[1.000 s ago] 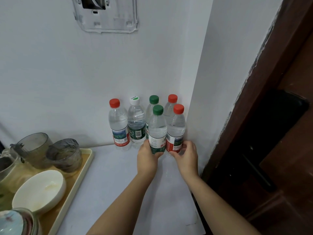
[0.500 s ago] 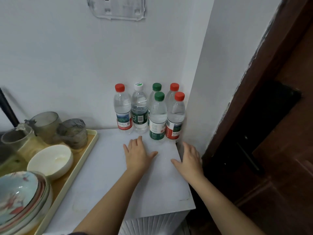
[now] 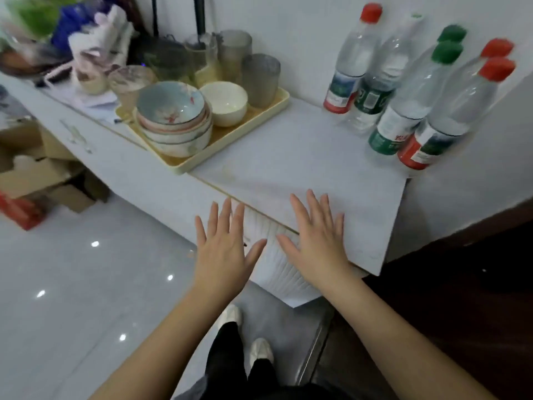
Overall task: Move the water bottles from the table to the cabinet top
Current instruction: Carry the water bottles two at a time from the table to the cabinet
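Our left hand (image 3: pixel 225 249) and right hand (image 3: pixel 317 243) hover at the counter's (image 3: pixel 288 163) near edge, fingers (image 3: pixel 311 207) spread, holding nothing. Farther back, the water bottles (image 3: pixel 411 111) cluster against the right wall, near a tray (image 3: pixel 230 151) of bowls (image 3: pixel 173 116).

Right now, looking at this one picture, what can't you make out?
Head view, the only one:
1. Rear green-capped bottle: only its cap shows; the front green-capped bottle hides the rest.
2. Rear red-capped bottle: mostly hidden behind the front red-capped bottle.
3. Bottle labels: motion blur, unreadable.
4. Clutter at top left: blurred, cut off by the frame edge.
5. Stack of bowls: the top bowl covers the lower ones' insides.
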The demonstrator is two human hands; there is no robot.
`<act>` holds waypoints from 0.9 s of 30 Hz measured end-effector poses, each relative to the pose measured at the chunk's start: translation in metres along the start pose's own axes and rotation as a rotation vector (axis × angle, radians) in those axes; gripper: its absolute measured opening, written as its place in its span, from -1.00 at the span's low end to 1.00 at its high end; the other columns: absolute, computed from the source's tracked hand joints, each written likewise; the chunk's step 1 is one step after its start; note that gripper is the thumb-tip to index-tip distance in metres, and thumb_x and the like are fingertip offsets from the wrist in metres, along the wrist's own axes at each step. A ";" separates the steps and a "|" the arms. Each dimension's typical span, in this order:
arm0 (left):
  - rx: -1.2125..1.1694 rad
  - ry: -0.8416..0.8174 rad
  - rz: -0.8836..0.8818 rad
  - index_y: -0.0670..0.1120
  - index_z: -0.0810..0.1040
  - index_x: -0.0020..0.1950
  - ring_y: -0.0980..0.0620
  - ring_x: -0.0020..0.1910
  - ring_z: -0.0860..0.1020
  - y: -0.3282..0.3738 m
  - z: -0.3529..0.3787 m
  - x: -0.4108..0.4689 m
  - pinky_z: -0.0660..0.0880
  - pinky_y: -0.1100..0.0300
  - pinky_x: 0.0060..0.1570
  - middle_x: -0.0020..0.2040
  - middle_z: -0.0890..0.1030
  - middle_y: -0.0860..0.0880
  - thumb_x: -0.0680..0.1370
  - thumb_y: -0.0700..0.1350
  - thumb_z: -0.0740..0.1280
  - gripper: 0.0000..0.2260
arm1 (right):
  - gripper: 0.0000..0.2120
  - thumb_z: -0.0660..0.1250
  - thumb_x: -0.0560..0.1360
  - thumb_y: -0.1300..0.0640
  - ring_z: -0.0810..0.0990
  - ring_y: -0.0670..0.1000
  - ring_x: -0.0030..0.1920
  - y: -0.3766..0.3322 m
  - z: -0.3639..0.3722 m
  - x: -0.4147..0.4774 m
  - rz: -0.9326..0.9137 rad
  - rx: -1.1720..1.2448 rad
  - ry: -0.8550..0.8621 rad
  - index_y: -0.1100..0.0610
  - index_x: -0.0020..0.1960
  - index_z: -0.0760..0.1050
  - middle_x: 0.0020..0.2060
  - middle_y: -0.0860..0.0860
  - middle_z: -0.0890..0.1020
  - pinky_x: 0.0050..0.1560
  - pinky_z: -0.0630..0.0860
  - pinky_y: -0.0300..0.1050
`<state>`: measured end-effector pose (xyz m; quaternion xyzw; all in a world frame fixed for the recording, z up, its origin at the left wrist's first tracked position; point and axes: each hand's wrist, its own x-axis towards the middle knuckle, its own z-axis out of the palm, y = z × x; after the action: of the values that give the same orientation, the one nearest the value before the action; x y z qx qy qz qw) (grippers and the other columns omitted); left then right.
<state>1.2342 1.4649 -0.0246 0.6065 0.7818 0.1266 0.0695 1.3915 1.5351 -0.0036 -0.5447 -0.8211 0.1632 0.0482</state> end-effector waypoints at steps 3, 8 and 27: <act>0.038 -0.060 -0.281 -0.12 0.20 0.53 -0.22 0.54 0.11 -0.047 0.006 -0.081 -0.06 -0.21 0.45 0.53 0.24 -0.18 0.53 0.32 -0.05 -0.28 | -0.30 0.16 0.58 -0.19 -0.27 0.19 0.56 -0.046 0.041 -0.023 -0.308 -0.103 -0.137 -0.01 0.59 -0.06 0.59 0.09 -0.13 0.48 -0.25 0.31; 0.045 -0.128 -0.379 -0.16 0.26 0.50 -0.26 0.52 0.15 -0.070 0.001 -0.111 -0.01 -0.29 0.44 0.51 0.27 -0.22 0.50 0.31 -0.08 -0.26 | -0.29 0.11 0.60 -0.22 -0.33 0.22 0.55 -0.067 0.060 -0.020 -0.432 -0.206 -0.181 -0.02 0.59 -0.13 0.58 0.10 -0.21 0.46 -0.28 0.35; -0.246 -0.130 -1.306 -0.05 0.00 0.58 -0.15 0.56 -0.04 -0.169 0.020 -0.398 -0.17 -0.23 0.45 0.58 0.03 -0.12 0.60 0.25 0.06 -0.35 | -0.29 0.03 0.59 -0.28 -0.30 0.20 0.55 -0.283 0.210 -0.185 -1.163 -0.667 -0.738 -0.05 0.59 -0.18 0.59 0.09 -0.19 0.47 -0.24 0.37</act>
<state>1.1831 1.0431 -0.1094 0.0023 0.9625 0.1100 0.2479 1.1635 1.2212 -0.0922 0.0794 -0.9443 0.0264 -0.3182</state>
